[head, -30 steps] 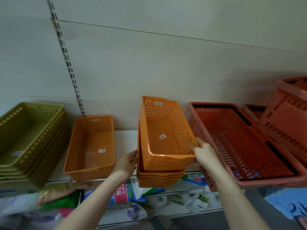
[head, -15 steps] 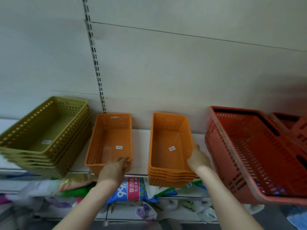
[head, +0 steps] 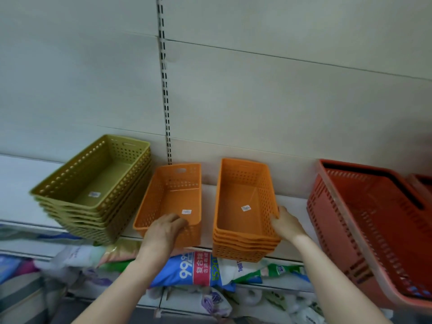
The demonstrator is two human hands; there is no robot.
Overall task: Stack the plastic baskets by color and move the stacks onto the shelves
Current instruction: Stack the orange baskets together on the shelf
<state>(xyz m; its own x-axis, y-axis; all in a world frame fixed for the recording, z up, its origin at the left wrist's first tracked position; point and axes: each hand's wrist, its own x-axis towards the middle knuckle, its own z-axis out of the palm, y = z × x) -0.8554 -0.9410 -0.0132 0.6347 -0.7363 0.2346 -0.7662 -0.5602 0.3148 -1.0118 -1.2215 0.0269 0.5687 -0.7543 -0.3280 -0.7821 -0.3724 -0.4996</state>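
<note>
A single orange basket of perforated plastic, rectangular with rounded corners, is gripped at its near rim by the left hand, left of centre in the frame. The orange stack of nested baskets at centre is clasped at its right near corner by the right hand. Both overhang the white shelf front edge. A bare strip of shelf is seen between them. An olive stack sits at left, a red crate at right.

Your left hand hides the single orange basket's near rim. The red basket runs off the right edge. The basket stickers are unreadable.
</note>
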